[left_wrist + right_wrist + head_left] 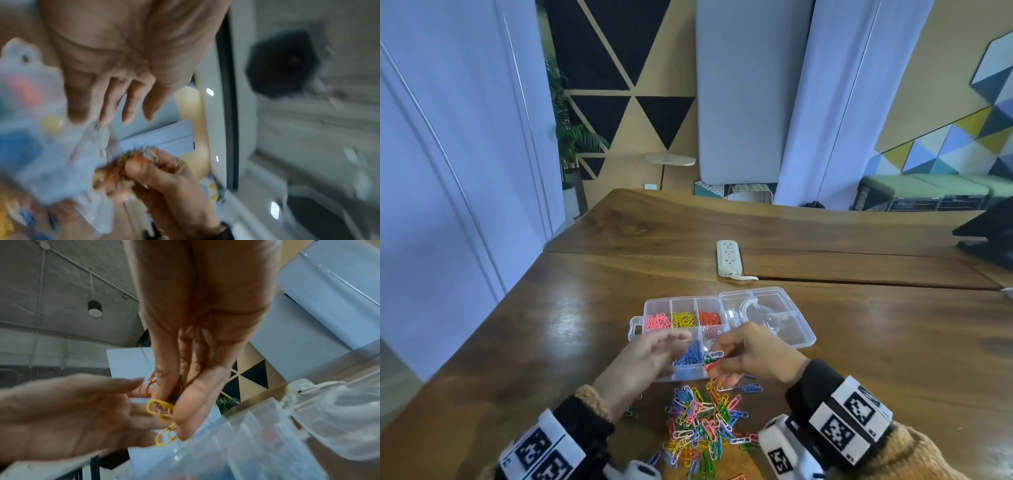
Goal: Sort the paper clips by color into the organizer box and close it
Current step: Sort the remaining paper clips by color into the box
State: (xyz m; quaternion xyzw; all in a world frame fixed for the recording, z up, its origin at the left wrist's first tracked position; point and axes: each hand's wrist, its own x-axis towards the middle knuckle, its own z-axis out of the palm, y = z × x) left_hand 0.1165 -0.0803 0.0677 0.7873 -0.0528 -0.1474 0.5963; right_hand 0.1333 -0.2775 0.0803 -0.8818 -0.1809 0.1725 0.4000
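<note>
A clear organizer box (636, 328) lies open on the wooden table, its lid (801, 327) folded out to the right. Pink clips (657, 322), yellow clips (683, 319) and red clips (709, 318) fill the back row; blue clips (690, 356) fill a front compartment. My right hand (726, 358) pinches a small bunch of mixed clips (160, 408) above the box's front. My left hand (671, 342) hovers over the box beside it, fingers straight and holding nothing (111, 105). A heap of loose mixed clips (702, 425) lies in front of the box.
A white power strip (726, 257) lies behind the box. A dark object (989, 236) sits at the table's far right. The table's left edge runs diagonally near the white wall panels.
</note>
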